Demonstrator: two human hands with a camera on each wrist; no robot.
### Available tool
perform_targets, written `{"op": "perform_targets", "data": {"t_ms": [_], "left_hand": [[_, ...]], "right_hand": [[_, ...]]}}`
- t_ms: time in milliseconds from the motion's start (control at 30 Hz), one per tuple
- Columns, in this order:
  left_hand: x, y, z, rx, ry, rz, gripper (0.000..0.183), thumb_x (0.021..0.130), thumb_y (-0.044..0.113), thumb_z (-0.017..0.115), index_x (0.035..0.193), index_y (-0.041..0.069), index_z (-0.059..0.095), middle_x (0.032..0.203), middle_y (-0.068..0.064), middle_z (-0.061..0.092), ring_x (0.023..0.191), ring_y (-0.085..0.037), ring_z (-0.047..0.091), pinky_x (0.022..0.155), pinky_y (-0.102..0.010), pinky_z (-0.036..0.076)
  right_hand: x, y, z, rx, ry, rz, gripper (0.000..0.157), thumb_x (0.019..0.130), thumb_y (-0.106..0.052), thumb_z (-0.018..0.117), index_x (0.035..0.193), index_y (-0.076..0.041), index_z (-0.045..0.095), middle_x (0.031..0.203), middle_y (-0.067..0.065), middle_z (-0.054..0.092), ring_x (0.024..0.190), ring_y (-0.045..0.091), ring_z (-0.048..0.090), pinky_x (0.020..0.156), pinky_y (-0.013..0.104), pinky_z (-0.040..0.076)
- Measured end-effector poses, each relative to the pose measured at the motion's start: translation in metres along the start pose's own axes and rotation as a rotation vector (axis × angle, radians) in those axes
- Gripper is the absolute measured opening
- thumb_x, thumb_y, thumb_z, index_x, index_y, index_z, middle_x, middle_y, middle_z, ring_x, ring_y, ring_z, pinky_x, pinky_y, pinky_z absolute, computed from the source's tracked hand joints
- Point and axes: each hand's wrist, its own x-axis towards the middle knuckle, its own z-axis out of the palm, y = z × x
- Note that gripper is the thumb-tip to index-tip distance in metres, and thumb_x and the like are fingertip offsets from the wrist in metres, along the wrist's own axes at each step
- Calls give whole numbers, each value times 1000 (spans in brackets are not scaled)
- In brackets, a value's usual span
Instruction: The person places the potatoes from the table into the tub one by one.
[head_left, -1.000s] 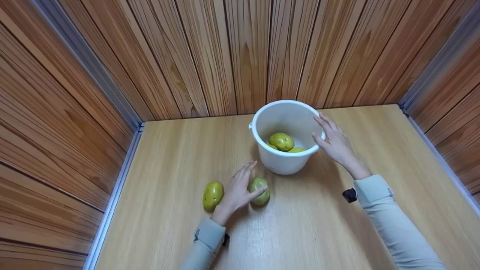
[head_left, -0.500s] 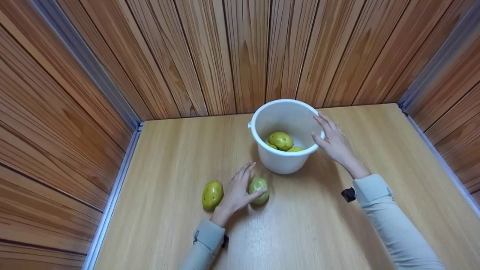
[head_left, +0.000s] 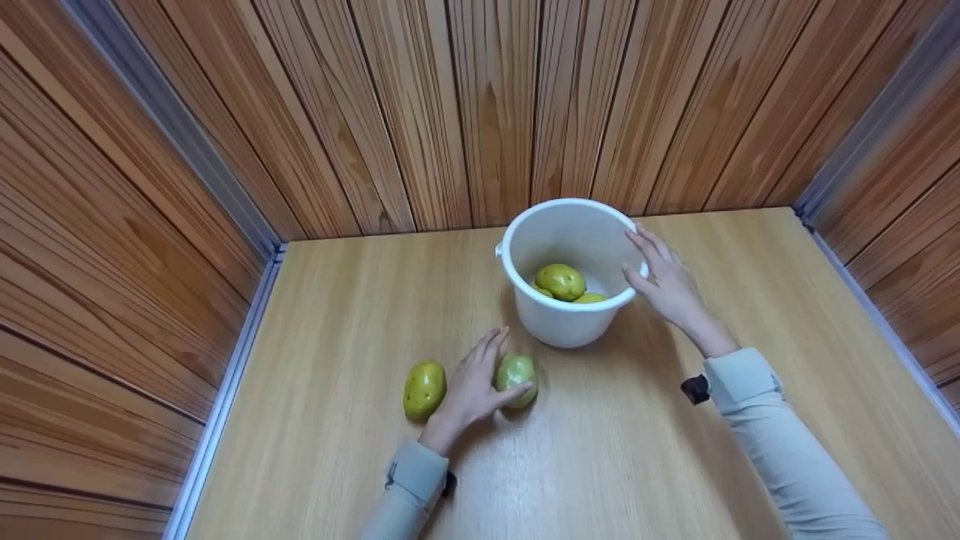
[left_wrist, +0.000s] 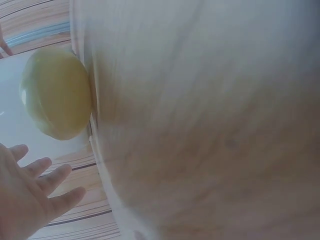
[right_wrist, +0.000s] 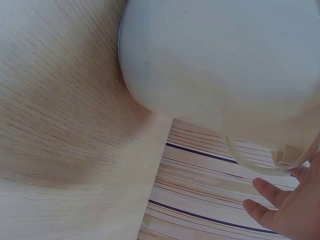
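Note:
In the head view my left hand [head_left: 472, 386] has its fingers extended and apart around a pale green, rounded fruit or vegetable [head_left: 517, 371]. The left wrist view gives a gap between the spread fingers and this green piece [left_wrist: 57, 95]. Left of the hand lies a yellow-green potato-like piece [head_left: 424, 390] with dark spots. My right hand [head_left: 666, 283] is at the right rim of a white bucket [head_left: 570, 330], fingers spread and thumb over the rim. Inside sit several similar potato-like pieces [head_left: 560, 281], some partly hidden by the wall. In the right wrist view fingertips come near the bucket's handle [right_wrist: 250, 165].
The light wooden table [head_left: 330, 315] is bounded by wood-plank walls [head_left: 495, 112] at the back and sides. Grey metal strips [head_left: 232, 382] run along the side edges. The bucket stands toward the table's back.
Hardly anything differs. My left fingertips have shifted very slightly toward me and left; the right hand, bucket and pieces stay where they were.

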Motion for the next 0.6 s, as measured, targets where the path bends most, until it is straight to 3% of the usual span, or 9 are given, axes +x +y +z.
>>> {"op": "perform_targets", "data": {"t_ms": [333,600], "left_hand": [[-1,-2,2,8,-11,1,97,74,69,58,149,29,12,155,-4,18,139,-24,22,107,-51,27],[0,-3,2,15,-16,23,100,72,68,61,149,25,14,153,-5,21,137,-27,28,106,-50,30]], "right_hand": [[-1,0,1,7,-3,22,62,92,-49,47,147,-30,25,155,2,15,138,39,16,101,71,12],[-1,0,1,6,10,17,60,92,-43,49,146,-29,27,155,-1,16,137,38,19,101,69,15]]}}
